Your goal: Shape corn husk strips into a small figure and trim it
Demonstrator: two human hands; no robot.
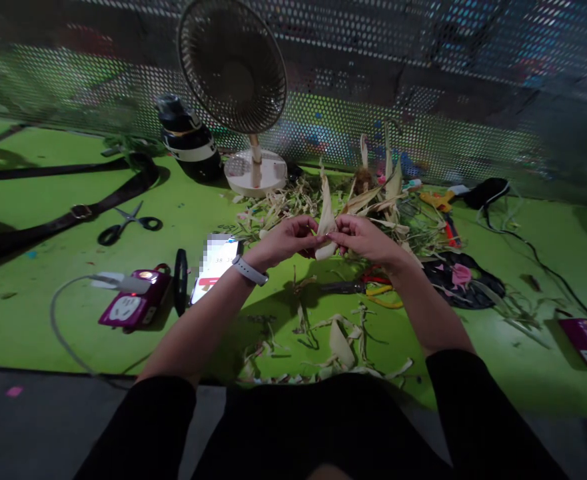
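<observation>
Both my hands meet over the green table, pinching a pale corn husk between them. My left hand grips its left edge near the bottom, with fingers closed. On the opposite side, my right hand holds the lower right edge between thumb and fingers. The husk stands roughly upright, its narrow tip pointing away from me. Below my right hand lie pliers with yellow and red handles. A heap of dried husk pieces spreads just beyond my hands, and further scraps lie nearer my body.
Left of my arms are a lit phone, scissors, a purple power adapter with a cable, and a black strap. A fan and black bottle stand behind. To the right lie a glue gun and black plastic.
</observation>
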